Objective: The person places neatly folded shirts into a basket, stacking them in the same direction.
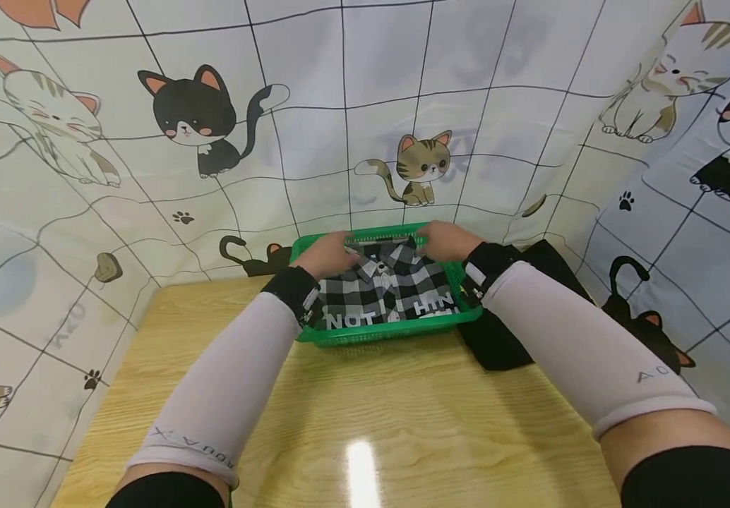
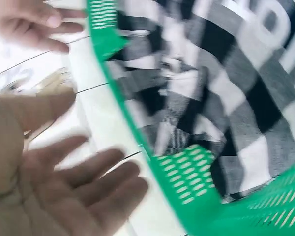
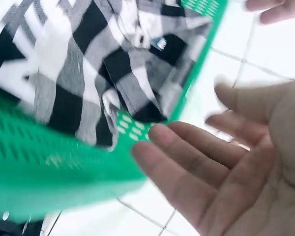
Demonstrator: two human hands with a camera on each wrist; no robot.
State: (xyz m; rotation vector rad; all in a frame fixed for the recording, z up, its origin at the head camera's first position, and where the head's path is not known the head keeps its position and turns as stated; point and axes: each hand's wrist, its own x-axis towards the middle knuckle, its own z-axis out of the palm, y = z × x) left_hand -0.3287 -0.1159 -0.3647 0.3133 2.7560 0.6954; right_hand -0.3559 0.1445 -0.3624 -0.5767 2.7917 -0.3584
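Note:
A folded black-and-white checked shirt (image 1: 374, 282) with white lettering lies in a green plastic basket (image 1: 390, 330), its collar towards the far side. My left hand (image 1: 327, 255) hovers over the basket's far left corner. In the left wrist view the fingers of that left hand (image 2: 64, 172) are spread and relaxed beside the green rim, holding nothing. Over at the far right corner is my right hand (image 1: 449, 241). The right wrist view shows this right hand (image 3: 226, 157) with loosely extended fingers, the fingertips right at the rim and apart from the shirt.
The basket stands at the back of a wooden table (image 1: 339, 402). A black cloth (image 1: 505, 346) lies to its right, partly under the right forearm. Behind and beside the table hangs a white sheet (image 1: 314, 127) printed with grid lines and cartoon cats.

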